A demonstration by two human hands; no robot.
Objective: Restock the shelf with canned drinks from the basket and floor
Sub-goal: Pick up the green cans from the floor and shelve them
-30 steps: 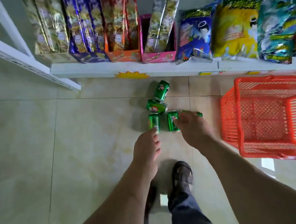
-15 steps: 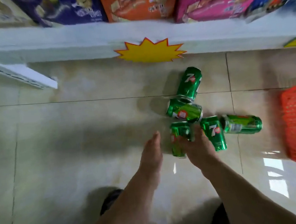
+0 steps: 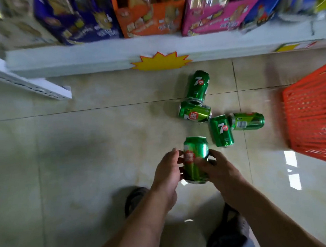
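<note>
At centre frame, a person's left hand (image 3: 167, 169) and right hand (image 3: 217, 167) hold a green can (image 3: 196, 160) between them above the tiled floor (image 3: 81, 151), fingers of both curled against its sides. Four more green cans (image 3: 221, 130) lie on their sides just above and to the right, two pairs touching end to side, near the orange basket (image 3: 316, 112) at the right edge. Along the top, the white shelf (image 3: 91, 54) carries blurred snack boxes (image 3: 150, 19) above a yellow starburst tag (image 3: 161, 60).
</note>
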